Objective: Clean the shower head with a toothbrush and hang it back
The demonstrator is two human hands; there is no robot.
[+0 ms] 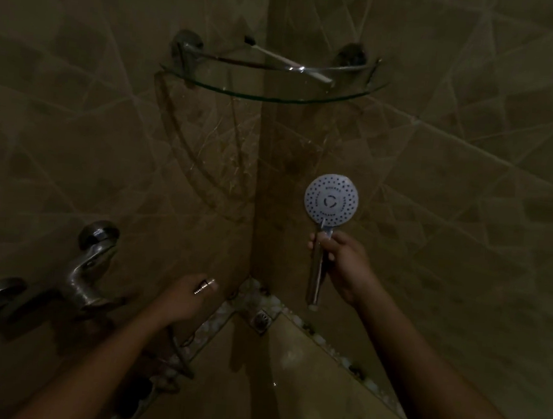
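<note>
One shower head shows right of the frame's centre, its white round face turned to the camera and its chrome handle pointing down. The right hand grips that handle, fingers curled round it just below the face. The left hand sits low and left of centre, close to the tiled wall, with one ring on a finger. In the dim light it is not clear whether its fingers are spread or curled. One toothbrush lies slantwise on the single glass corner shelf at the top centre, its dark head to the left. Two metal mounts fix the shelf to the walls. One tap is at the lower left. One hose runs down below the left wrist. One drain sits in the floor corner.
</note>
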